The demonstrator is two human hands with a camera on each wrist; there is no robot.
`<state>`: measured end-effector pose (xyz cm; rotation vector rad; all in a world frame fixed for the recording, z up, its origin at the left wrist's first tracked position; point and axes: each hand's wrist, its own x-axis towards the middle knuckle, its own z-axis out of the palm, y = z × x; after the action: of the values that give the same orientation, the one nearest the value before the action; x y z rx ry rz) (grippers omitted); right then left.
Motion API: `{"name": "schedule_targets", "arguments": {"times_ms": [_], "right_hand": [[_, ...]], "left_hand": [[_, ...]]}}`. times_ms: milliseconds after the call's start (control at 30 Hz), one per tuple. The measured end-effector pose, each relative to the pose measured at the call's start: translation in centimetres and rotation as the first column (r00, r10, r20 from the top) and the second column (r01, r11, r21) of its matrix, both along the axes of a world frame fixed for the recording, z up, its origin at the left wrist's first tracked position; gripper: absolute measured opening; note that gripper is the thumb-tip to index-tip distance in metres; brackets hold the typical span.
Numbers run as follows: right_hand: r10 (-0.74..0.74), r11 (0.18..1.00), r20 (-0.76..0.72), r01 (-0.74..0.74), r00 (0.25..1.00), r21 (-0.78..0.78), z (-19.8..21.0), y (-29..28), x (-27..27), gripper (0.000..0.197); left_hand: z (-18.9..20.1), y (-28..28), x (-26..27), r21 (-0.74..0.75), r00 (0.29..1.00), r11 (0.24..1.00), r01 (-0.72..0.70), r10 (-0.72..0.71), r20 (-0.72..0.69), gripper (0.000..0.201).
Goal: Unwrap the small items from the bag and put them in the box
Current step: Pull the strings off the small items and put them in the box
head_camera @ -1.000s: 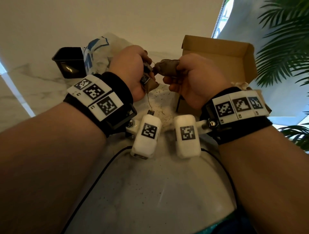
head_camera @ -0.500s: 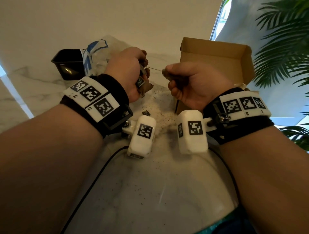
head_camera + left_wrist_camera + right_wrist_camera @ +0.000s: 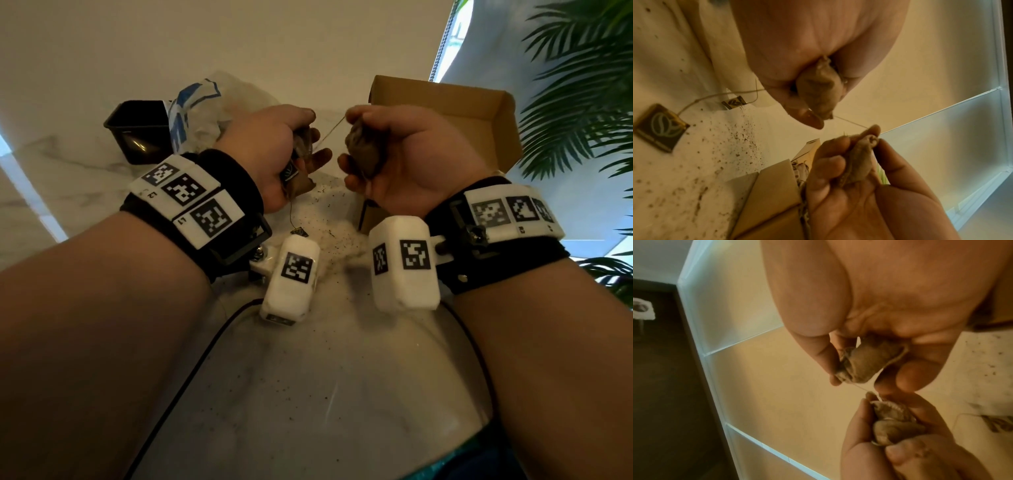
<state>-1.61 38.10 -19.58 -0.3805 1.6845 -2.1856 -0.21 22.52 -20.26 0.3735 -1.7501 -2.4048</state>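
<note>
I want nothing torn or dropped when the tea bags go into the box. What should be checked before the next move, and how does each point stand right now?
1. Left hand grips its tea bag: ok.
2. Right hand grips the other tea bag: ok.
3. Bags free of each other: not ok, a taut thread runs between them.
4. Bags intact: cannot tell; loose dark specks lie on the table.
5. Cardboard box open beside the right hand: ok.
6. Hanging tag clear of snags: cannot tell.
</note>
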Motion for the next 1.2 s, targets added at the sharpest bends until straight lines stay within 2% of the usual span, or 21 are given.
{"name": "schedule_targets", "arguments": {"times_ms": [200,433,633,700,833,1033,1200], "right_hand": [[-0.116,0.977,-0.032,0.108,0.993,-0.186,-0.2,0.2,-0.8,0.021],[-0.106,0.933,0.022,0.107,0.994,-0.342,-0.4,0.1,-1.2,0.023],[-0.113,0.897,0.023,0.112,0.993,-0.427,-0.3,0.3,-1.5,0.022],[-0.1,0.892,0.02,0.099,0.995,-0.441,-0.3,0.3,-1.4,0.022],[-0.069,0.897,0.012,0.067,0.998,-0.436,-0.3,0.3,-1.3,0.023],[0.029,0.907,-0.035,-0.041,0.999,-0.419,-0.2,0.3,-1.3,0.025],[0.068,0.9,-0.038,-0.078,0.997,-0.429,-0.3,0.2,-1.4,0.025]], "left_hand": [[0.0,0.0,0.1,0.098,0.999,0.995,0.023,-0.027,0.042,0.012],[-0.2,-0.3,-0.3,0.21,0.995,0.976,0.053,-0.07,0.075,0.026],[-0.5,-0.6,-0.8,0.173,0.995,0.984,-0.034,0.016,0.1,0.015],[-0.6,-0.6,-0.9,0.135,0.994,0.99,-0.032,0.018,0.105,0.012],[-0.9,-0.4,-0.7,-0.072,0.998,0.997,0.034,-0.031,0.047,0.013],[-0.8,0.2,0.1,-0.276,0.96,0.928,0.25,-0.276,-0.058,0.025],[-0.8,0.3,0.3,-0.36,0.959,0.9,0.247,-0.28,-0.041,0.009]]}}
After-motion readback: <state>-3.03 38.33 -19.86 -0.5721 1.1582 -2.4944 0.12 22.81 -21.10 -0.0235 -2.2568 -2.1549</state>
